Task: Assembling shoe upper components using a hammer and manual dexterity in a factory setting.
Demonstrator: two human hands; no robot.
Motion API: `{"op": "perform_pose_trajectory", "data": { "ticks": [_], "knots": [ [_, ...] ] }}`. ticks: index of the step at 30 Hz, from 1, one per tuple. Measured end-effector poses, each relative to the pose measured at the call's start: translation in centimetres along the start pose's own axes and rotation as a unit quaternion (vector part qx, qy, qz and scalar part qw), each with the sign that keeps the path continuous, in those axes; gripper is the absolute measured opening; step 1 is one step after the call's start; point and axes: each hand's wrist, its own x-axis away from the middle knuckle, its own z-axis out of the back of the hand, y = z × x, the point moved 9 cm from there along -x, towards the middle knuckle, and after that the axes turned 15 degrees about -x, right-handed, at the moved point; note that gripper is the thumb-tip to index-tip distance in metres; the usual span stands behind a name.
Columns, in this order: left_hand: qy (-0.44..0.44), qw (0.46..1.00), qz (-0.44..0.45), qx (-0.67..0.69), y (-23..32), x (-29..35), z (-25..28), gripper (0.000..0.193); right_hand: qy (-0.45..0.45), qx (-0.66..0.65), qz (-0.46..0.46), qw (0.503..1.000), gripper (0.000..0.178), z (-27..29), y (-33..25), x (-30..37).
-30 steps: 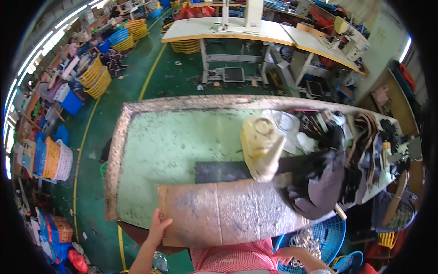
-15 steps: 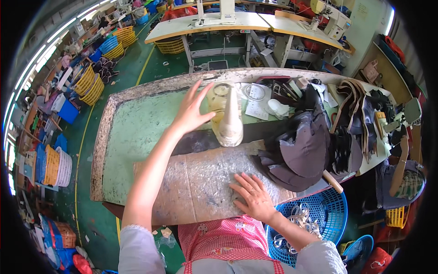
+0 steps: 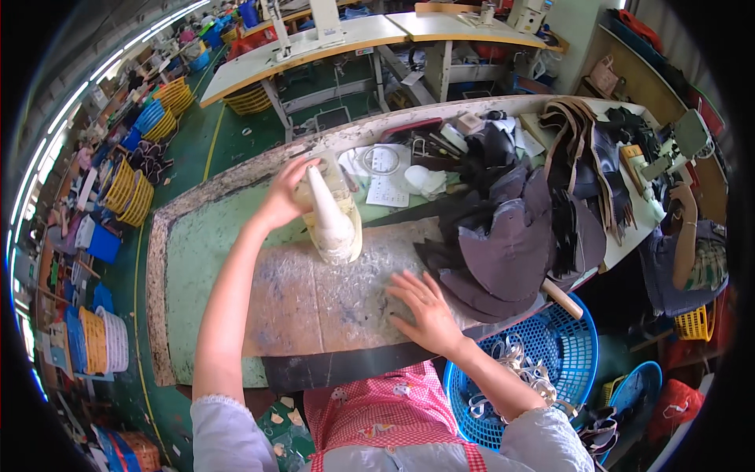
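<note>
A cream pot with a tall conical top (image 3: 330, 216) stands at the far edge of a stained brown cardboard sheet (image 3: 291, 303). My left hand (image 3: 285, 197) is curved round the pot's left and far side, its fingertips partly hidden behind the pot. With its fingers spread, my right hand (image 3: 429, 311) lies on the right part of the cardboard and holds nothing. Beyond my right fingers is a pile of dark brown curved pieces (image 3: 507, 252). A black strip (image 3: 338, 368) shows along the near side of the cardboard.
Papers (image 3: 387, 189) and small tools lie at the table's far side. A wooden handle (image 3: 562, 299) juts over the right edge, above a blue basket (image 3: 570, 354) of pale straps. At far right sits another person (image 3: 688, 244). White machine tables (image 3: 314, 51) stand beyond.
My left hand has closed in on the cone-topped pot. The cardboard has shifted away from me, baring the black strip at its near side. The whole view has swung right.
</note>
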Motion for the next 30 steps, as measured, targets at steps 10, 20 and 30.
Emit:
{"op": "perform_pose_trajectory", "data": {
  "ticks": [10, 20, 30],
  "knots": [
    [0.248, 0.966, -0.055, 0.049, 13.5, 11.6, 4.6, 0.051, 0.18, 0.237, 0.025, 0.955, 0.047, 20.6, 2.6, -0.7],
    [-0.144, 0.753, 0.136, 0.627, 24.6, 14.0, -13.5, 0.079, -0.105, -0.084, -0.071, 0.988, 0.027, 19.3, -0.3, -0.9],
    [-0.008, 0.992, -0.026, 0.122, 22.4, 14.7, -7.6, 0.067, -0.109, 0.102, 0.055, 0.987, 0.058, 15.5, 4.0, -3.1]
  ]
}}
